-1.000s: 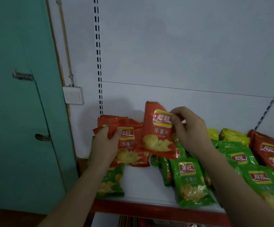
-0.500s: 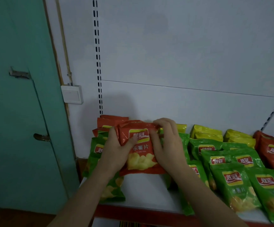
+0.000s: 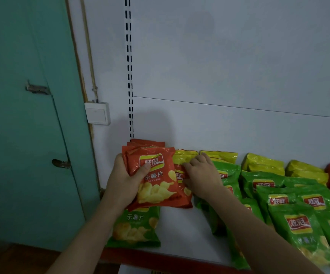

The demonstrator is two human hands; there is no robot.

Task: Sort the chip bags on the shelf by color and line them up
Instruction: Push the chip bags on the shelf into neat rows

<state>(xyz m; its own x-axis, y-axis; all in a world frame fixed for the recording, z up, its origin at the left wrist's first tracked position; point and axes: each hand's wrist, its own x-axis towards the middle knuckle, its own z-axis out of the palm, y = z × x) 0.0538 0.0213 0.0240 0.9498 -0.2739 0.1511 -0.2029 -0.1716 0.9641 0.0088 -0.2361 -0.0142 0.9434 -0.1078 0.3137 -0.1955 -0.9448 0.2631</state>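
Two hands at the orange chip bags, centre-left of the frame.
Left hand (image 3: 123, 182) grips the glossy, crinkled front orange bag (image 3: 156, 178), upright, logo up, long axis vertical; right hand (image 3: 200, 175), fingers curled, touches the orange bag behind (image 3: 180, 175) on the white shelf (image 3: 182, 234).

The front orange chip bag (image 3: 156, 180), left of centre in the frame, carries a red and yellow logo badge with two white Chinese characters, hard to make out, above the white characters 乐薯片 and a line of tiny Latin lettering too small to read. Below it, at lower left, a green chip bag (image 3: 135, 228) shows the same 乐薯片 in white. The green bags (image 3: 298, 224) filling the lower right each bear the same red and yellow badge; on the nearest one, faint white characters sit under the badge, too blurred to read.
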